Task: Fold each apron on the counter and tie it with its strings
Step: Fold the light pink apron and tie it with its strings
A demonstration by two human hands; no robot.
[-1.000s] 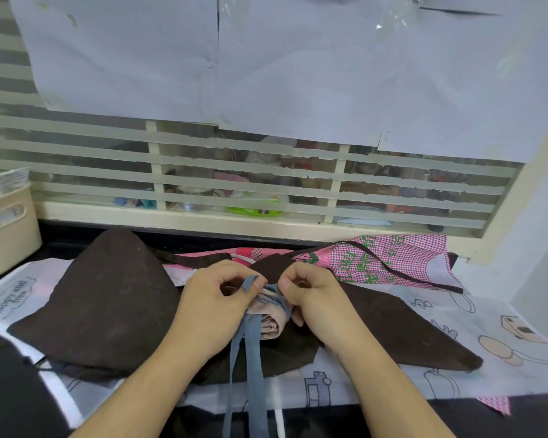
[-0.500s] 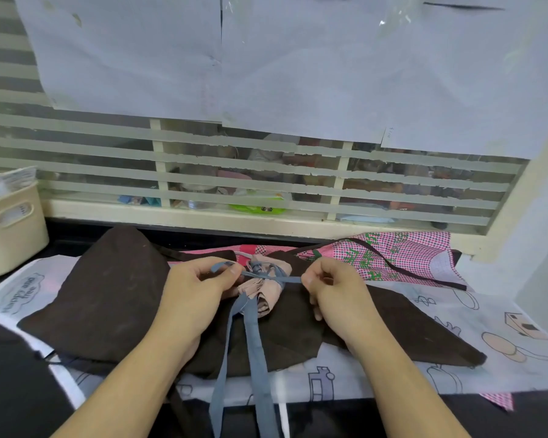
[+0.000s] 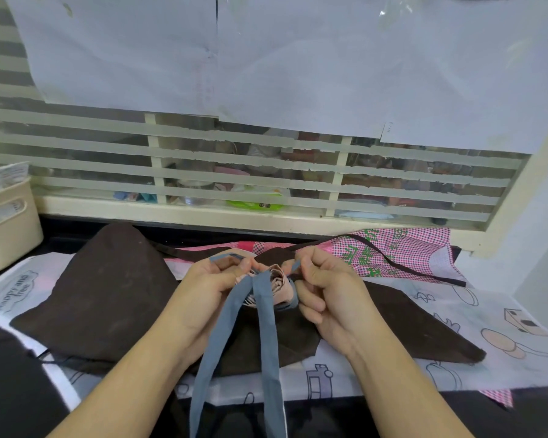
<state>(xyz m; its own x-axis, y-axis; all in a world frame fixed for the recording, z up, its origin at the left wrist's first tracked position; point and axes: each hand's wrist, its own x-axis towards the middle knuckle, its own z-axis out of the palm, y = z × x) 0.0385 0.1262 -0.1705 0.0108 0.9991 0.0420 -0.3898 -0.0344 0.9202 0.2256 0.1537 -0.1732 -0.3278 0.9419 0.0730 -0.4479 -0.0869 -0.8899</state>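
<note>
Both hands (image 3: 209,289) (image 3: 326,292) pinch blue strings (image 3: 263,327) (grip tight) around rolled apron (image 3: 277,284).

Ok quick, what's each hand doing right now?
Left hand: pinching a blue string.
Right hand: pinching the other string end beside the rolled pink apron.

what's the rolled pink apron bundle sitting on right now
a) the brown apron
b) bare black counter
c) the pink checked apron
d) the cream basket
a: the rolled pink bundle, held between both hands, lies on the spread brown apron; the cream basket stands apart at the left.
</note>
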